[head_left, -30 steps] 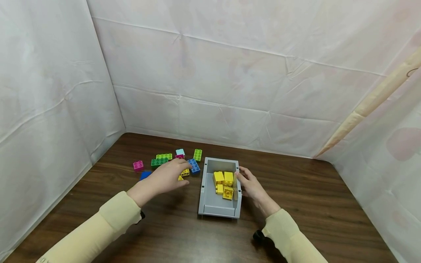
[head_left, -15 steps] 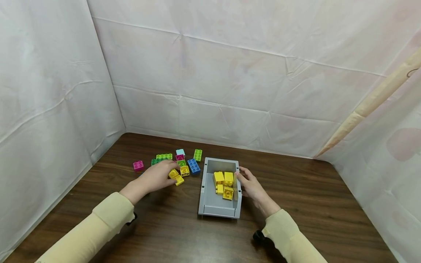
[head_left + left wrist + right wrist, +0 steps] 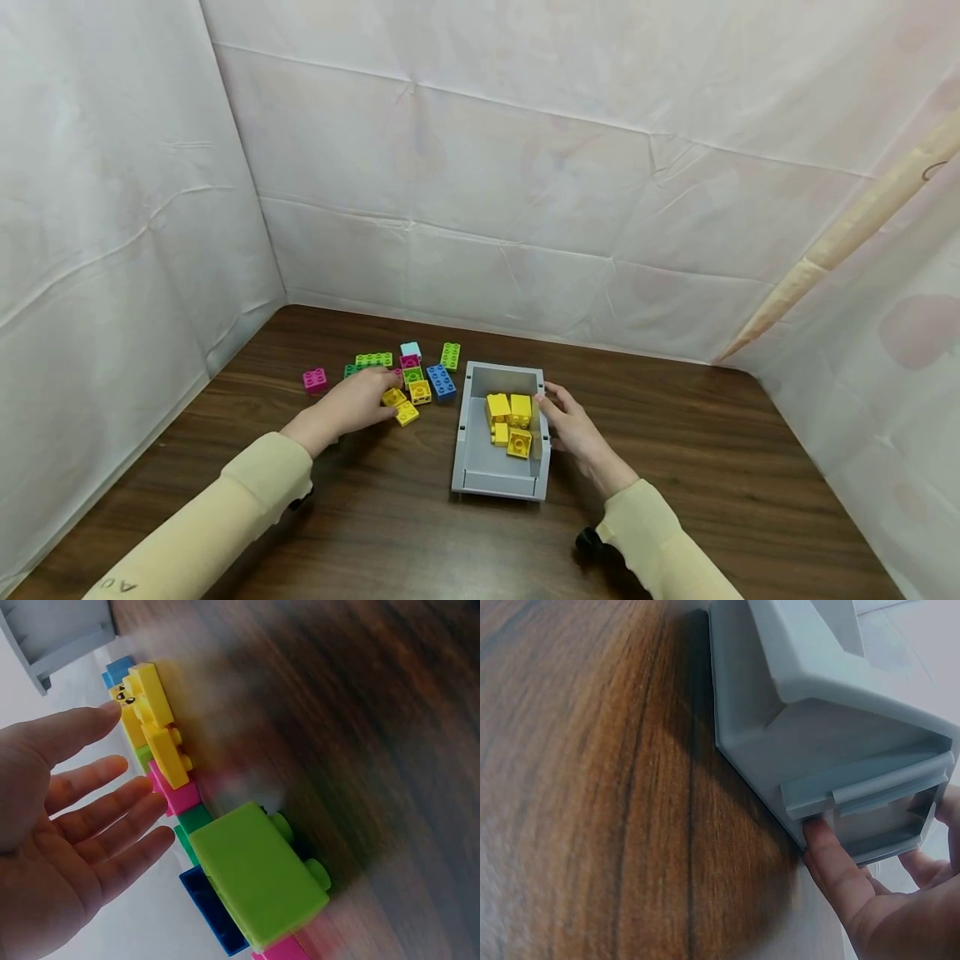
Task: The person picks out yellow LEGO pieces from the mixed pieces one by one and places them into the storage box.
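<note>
My left hand is low over a cluster of toy building bricks, fingertips right at two flat yellow bricks. In the left wrist view the fingers of the left hand are spread and loosely bent, with nothing gripped between them; the yellow bricks lie beyond the thumb. My right hand holds the right wall of a grey storage bin, thumb at the rim. Seen from the right wrist, a finger presses the bin's outer wall under a ledge. Several yellow bricks lie inside the bin.
Around the left hand lie a blue brick, a lime brick, a yellow brick and a magenta brick. A lime brick is close below the left wrist. White cloth walls the table's back and sides.
My left hand has drawn left from above the middle of the cluster, uncovering yellow, lime and magenta bricks. Its fingers now sit beside the flat yellow ones. The right hand and bin stay put.
</note>
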